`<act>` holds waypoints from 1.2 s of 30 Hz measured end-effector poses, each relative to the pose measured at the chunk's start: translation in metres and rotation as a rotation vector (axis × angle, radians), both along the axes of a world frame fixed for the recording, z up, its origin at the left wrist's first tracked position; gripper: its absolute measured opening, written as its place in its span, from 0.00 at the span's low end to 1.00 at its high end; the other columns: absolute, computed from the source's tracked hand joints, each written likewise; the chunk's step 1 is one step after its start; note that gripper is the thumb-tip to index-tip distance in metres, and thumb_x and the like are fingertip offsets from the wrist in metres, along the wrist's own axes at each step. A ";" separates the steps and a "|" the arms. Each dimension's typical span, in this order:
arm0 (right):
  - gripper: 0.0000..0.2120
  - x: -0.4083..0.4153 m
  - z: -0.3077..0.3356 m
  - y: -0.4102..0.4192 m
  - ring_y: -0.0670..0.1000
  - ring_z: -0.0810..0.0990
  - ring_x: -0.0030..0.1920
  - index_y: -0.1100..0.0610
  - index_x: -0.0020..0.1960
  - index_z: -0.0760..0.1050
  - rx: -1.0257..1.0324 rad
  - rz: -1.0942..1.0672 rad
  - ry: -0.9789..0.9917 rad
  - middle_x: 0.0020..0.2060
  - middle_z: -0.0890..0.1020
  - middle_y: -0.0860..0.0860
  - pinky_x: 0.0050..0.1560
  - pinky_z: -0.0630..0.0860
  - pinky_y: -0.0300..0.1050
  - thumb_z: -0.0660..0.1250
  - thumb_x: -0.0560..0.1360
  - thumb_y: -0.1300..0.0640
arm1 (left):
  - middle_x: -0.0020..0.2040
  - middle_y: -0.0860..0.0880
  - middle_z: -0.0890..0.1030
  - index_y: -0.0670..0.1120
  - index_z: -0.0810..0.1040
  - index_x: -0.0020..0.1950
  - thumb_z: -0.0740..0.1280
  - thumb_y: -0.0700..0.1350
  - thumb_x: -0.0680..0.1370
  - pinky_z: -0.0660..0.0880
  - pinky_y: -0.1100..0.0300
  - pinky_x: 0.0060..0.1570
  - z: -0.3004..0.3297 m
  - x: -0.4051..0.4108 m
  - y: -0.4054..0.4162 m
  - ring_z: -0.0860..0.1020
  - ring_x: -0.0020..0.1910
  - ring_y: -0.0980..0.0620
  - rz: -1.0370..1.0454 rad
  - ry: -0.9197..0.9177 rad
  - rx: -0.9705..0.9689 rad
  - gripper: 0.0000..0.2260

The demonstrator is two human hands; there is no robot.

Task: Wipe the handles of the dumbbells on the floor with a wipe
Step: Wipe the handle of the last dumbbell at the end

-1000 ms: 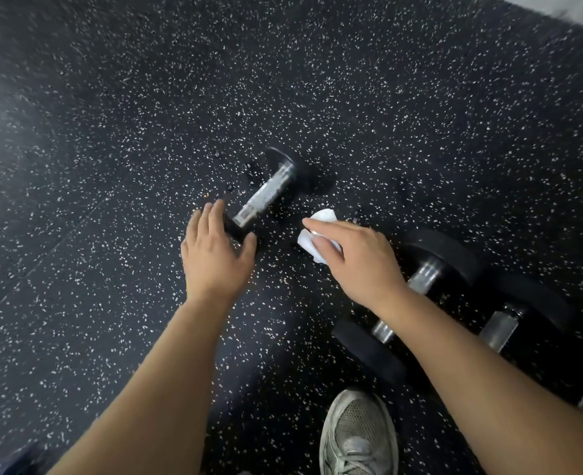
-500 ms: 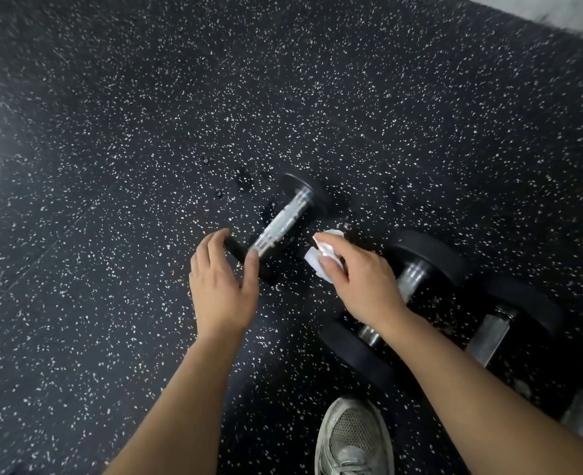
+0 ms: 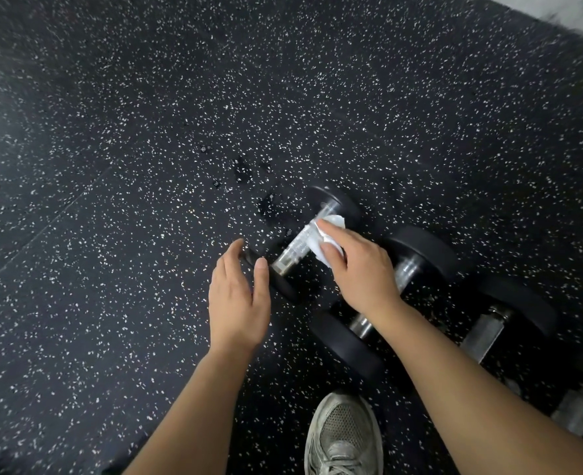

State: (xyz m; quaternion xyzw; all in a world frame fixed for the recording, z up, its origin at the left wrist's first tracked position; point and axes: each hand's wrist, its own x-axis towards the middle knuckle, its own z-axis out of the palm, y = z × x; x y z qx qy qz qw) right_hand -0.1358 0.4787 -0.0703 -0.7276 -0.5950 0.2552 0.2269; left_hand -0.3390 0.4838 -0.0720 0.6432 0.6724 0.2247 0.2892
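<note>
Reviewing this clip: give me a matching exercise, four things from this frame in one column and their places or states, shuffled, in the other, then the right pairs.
Things
1. crumpled white wipe
2. left hand
3. grey mesh sneaker
4. right hand

States
A. at the bottom edge of the view, on the speckled black rubber floor
B. pressed on the small dumbbell's chrome handle
C. fingers at the small dumbbell's near black end
D. holds the wipe

Pairs: 1-B, 2-C, 3-A, 4-D

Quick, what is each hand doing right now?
Left hand: open, fingers at the near black end of the small chrome-handled dumbbell.
Right hand: holding the white wipe on that handle.
</note>
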 end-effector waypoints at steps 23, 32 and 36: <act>0.19 -0.002 -0.003 -0.015 0.51 0.83 0.51 0.36 0.73 0.71 -0.127 0.414 -0.024 0.61 0.83 0.44 0.54 0.80 0.49 0.60 0.84 0.50 | 0.54 0.50 0.75 0.42 0.71 0.71 0.56 0.52 0.85 0.67 0.57 0.60 0.000 0.024 -0.007 0.72 0.54 0.50 -0.090 0.044 0.182 0.19; 0.19 0.010 -0.001 -0.008 0.52 0.84 0.52 0.42 0.76 0.69 -0.089 0.089 -0.153 0.65 0.81 0.44 0.53 0.80 0.50 0.57 0.85 0.50 | 0.55 0.52 0.72 0.44 0.71 0.71 0.57 0.45 0.85 0.66 0.58 0.59 -0.002 0.028 -0.017 0.70 0.54 0.51 -0.105 0.026 0.232 0.15; 0.18 0.002 0.005 -0.012 0.52 0.83 0.52 0.36 0.72 0.72 -0.218 0.380 -0.037 0.61 0.83 0.47 0.53 0.80 0.49 0.61 0.84 0.49 | 0.56 0.48 0.74 0.42 0.70 0.72 0.60 0.47 0.84 0.68 0.56 0.60 0.000 0.027 -0.019 0.72 0.55 0.48 -0.115 0.044 0.233 0.18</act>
